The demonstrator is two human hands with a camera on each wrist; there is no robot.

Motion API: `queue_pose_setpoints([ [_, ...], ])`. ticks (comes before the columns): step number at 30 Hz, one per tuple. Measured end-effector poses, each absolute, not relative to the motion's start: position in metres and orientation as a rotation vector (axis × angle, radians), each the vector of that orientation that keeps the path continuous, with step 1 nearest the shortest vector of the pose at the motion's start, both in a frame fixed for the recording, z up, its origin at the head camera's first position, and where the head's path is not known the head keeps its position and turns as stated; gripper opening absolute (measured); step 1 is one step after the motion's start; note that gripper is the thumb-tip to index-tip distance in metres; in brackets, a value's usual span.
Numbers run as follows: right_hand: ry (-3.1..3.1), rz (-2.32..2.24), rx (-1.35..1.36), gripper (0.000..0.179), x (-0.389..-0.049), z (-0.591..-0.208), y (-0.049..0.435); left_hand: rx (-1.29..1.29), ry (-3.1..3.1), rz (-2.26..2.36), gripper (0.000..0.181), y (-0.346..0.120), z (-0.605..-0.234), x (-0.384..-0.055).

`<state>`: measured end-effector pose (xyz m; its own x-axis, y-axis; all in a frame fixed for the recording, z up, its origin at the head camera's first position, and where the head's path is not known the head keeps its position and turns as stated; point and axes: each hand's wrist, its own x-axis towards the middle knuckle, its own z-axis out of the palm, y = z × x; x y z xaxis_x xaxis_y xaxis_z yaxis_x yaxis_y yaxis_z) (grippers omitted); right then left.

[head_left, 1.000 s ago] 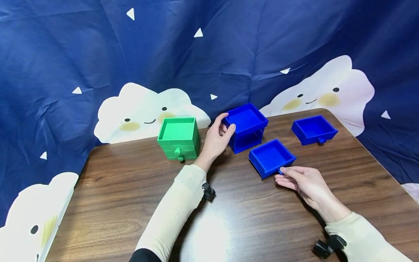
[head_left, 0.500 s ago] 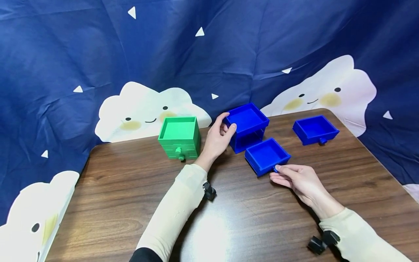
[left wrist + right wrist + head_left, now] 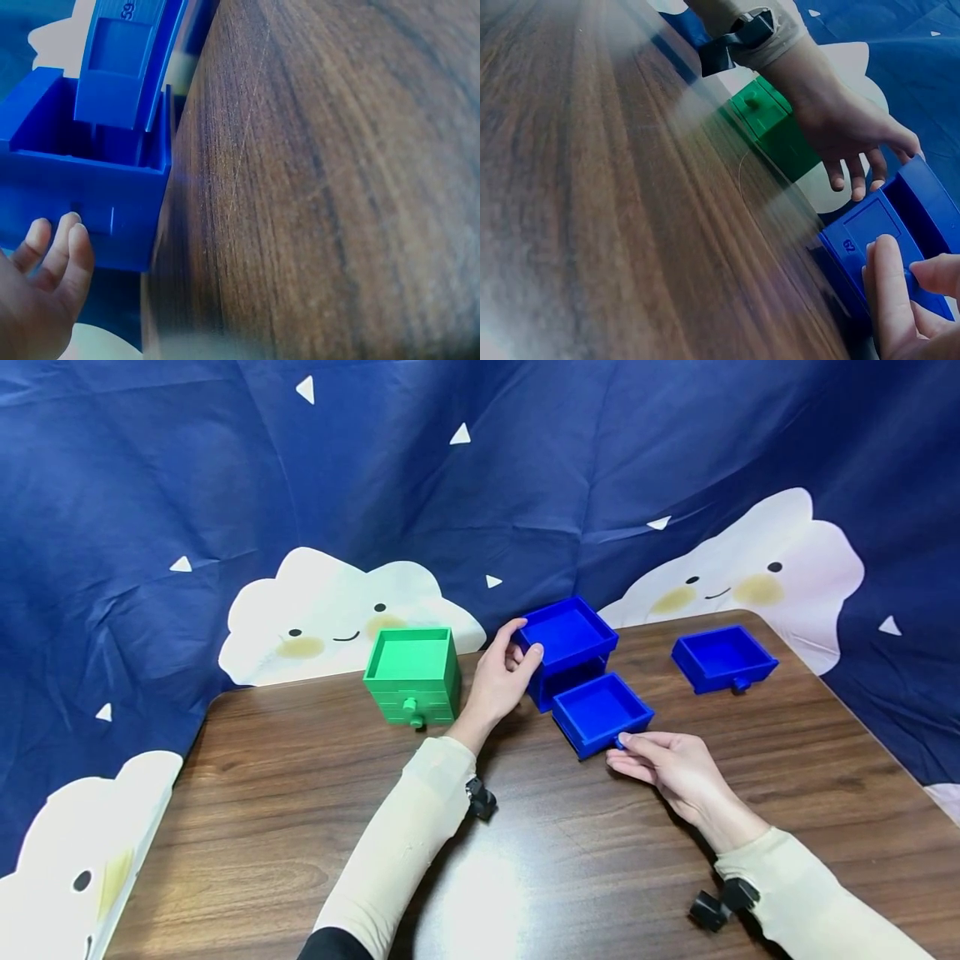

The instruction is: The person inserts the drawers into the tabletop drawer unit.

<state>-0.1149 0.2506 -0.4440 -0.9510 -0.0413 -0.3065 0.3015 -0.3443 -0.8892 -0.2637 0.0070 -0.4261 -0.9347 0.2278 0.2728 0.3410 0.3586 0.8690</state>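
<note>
My left hand (image 3: 495,681) holds the left side of a blue drawer cabinet (image 3: 567,633), thumb at the front edge. The cabinet has a shallow tray top and an open front. In the left wrist view its fingertips touch the cabinet's side wall (image 3: 45,187). Between thumb and fingers, my right hand (image 3: 678,772) pinches the small knob of a blue drawer (image 3: 602,708). This drawer stands at the cabinet's opening, its back end near the lower front; whether it is inside cannot be told. The right wrist view shows the drawer's side (image 3: 870,232) with a small raised mark.
A second blue drawer (image 3: 723,656) with a knob lies at the back right of the wooden table (image 3: 322,827). Left of the cabinet stands a green drawer cabinet (image 3: 408,658) with its drawers in. A blue cloth (image 3: 360,460) with clouds hangs behind the table.
The right hand has moved the blue drawer left and slightly back, closer to the cabinet's opening. The left hand and cabinet have stayed in place.
</note>
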Motion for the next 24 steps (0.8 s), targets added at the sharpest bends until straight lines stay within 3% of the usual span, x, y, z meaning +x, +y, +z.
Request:
queue_pose_setpoints([
  [24, 1.706, -2.366, 0.364, 0.009, -0.125, -0.445, 0.237, -0.533, -2.481, -1.664, 0.054, 0.007, -0.428, -0.264],
])
